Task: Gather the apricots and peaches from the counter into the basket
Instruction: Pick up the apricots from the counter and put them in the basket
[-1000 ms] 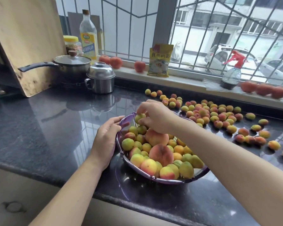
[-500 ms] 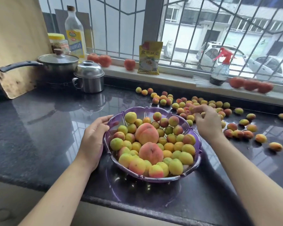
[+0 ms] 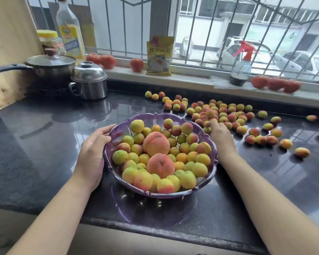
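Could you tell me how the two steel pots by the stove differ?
The lidded saucepan is wider, with a long dark handle and a flat glass lid; the small steel pot has a short loop handle and a domed metal lid. The saucepan stands further back, the small pot nearer. Both are covered and upright.

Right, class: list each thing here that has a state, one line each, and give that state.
Basket: upright, heaped with fruit.
Left hand: grips the basket rim.
Right hand: among loose apricots, grasp unclear.
Pan: lidded.
Steel pot: lidded.
Oil bottle: upright.
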The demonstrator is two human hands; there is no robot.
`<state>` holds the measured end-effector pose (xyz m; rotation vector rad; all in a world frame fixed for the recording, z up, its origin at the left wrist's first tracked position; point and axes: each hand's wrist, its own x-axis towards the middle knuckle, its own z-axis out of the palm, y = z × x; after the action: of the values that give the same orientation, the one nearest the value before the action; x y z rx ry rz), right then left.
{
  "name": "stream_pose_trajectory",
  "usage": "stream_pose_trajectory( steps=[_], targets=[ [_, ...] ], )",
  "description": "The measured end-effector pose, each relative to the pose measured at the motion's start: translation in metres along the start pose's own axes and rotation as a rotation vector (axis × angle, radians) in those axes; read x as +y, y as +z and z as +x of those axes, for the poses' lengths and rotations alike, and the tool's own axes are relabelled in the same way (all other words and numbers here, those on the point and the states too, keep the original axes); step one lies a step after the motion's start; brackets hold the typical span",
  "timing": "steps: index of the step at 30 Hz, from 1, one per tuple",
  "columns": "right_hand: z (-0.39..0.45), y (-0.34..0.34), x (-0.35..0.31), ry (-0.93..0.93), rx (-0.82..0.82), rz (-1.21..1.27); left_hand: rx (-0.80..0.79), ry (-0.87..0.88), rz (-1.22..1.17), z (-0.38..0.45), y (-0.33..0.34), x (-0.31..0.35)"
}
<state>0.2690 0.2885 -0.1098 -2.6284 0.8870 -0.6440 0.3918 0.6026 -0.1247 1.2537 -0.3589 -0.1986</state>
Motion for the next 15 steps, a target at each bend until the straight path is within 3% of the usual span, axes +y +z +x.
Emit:
stream_pose_trajectory(
  steps=[10,12,15],
  targets=[
    [-0.007,-0.014,0.012,0.07,0.121,0.408,-0.014,-0.002,0.031,0.001,0.0,0.002],
    [-0.006,-0.022,0.01,0.034,0.166,0.47,-0.013,-0.003,0.023,0.001,0.001,0.003],
    [-0.003,-0.048,-0.019,-0.128,0.109,0.487,0.0,-0.003,0.026,0.0,0.002,0.004]
  ],
)
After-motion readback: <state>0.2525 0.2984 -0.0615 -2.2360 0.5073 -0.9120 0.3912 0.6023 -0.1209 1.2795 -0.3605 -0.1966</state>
